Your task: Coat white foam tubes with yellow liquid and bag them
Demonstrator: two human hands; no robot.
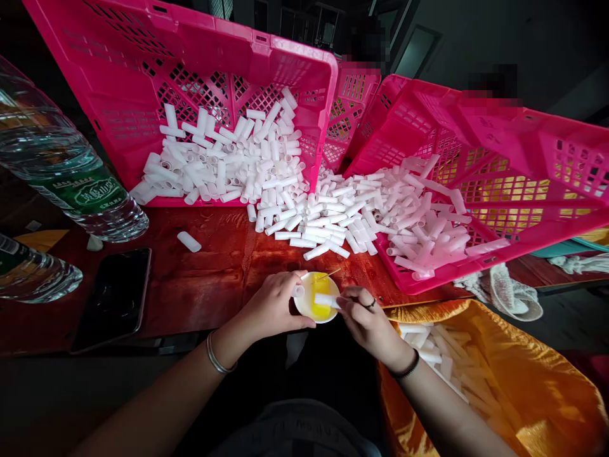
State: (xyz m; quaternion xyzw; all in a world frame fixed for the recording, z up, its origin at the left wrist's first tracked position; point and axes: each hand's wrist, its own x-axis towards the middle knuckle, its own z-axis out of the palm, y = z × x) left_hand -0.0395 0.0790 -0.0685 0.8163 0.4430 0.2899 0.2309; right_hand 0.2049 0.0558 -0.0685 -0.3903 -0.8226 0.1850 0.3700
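My left hand [272, 303] is closed around the left side of a small white bowl [335, 291] at the table's front edge. A short white tube [298, 291] shows end-on by its fingers. Inside the bowl lies something bright yellow [320, 285], with a thin wooden stick [332, 273] poking out over the rim. My right hand [368, 320] pinches another white plastic tube [327, 301], whose far end is over the yellow. Whether it touches the yellow, I cannot tell. Beyond the bowl, a heap of similar tubes [309, 222] spreads across the red-brown table [214, 254].
Tipped pink crates [328, 82] with tubes stand behind. A single tube [189, 242], a phone [117, 295] and water bottles [90, 181] lie or stand at left. Below right, an orange cloth-lined container [528, 362] holds more tubes. White gloves [511, 292] are at right.
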